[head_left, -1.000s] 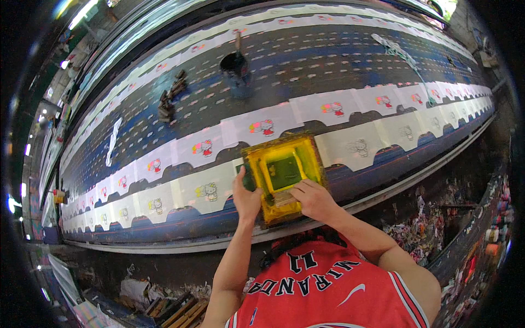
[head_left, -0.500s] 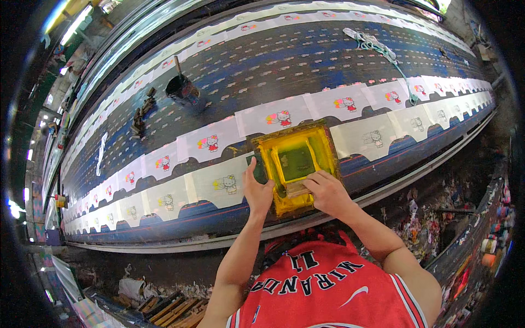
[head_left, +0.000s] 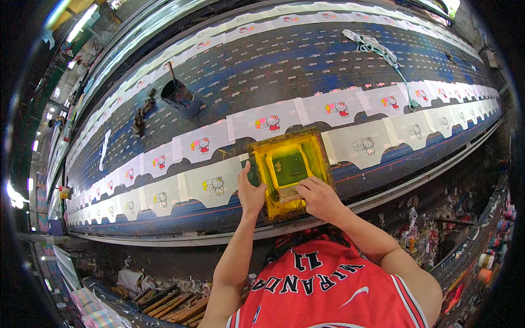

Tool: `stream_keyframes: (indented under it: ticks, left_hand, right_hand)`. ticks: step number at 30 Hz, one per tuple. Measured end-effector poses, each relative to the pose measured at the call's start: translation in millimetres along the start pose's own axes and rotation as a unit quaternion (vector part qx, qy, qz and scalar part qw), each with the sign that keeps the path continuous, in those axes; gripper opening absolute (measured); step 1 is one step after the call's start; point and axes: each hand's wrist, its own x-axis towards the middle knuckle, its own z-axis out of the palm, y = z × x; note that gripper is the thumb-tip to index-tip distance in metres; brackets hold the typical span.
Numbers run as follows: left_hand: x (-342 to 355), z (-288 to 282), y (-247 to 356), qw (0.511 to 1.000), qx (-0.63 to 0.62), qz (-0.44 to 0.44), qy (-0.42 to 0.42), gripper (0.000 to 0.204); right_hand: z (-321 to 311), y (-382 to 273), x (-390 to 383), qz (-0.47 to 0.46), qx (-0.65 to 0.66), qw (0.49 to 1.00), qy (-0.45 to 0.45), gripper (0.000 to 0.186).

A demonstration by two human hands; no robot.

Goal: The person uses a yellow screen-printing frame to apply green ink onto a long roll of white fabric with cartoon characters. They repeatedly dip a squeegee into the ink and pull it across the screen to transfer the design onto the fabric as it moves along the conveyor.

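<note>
A yellow screen-printing frame with a worn, stained rim lies flat over the near row of pale fabric pieces. My left hand is closed at its left side, beside a dark green patch on the rim. In my right hand is a wooden squeegee, which rests inside the frame at the near end of its dark green mesh window. Left of the frame, a fabric piece carries a cartoon cat with yellow balloons; on the right-hand piece the cat is mostly outlined in grey.
Beyond lies a row of white pieces with coloured cat prints. On the dark long table stand a stained pot with a stick, dark lumpy objects and a white cloth with green cord. Wooden strips lie below left.
The whole view has shifted slightly, with table and prints now a little further left. Both hands keep their places on the frame and squeegee, and the squeegee stays at the near end.
</note>
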Motion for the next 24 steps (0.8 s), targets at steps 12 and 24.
stream_keyframes:
  ticks: [12,24]
  left_hand:
    - [-0.8,-2.3,5.9,0.999,0.019,-0.018,-0.023,0.082]
    - [-0.8,-4.7,5.8,0.999,0.043,-0.006,-0.029,0.083]
  right_hand:
    - [-15.5,-16.9,-10.5,0.022,0.014,0.999,-0.02,0.033]
    - [10.9,51.5,82.1,0.034,0.0,0.999,0.015,0.031]
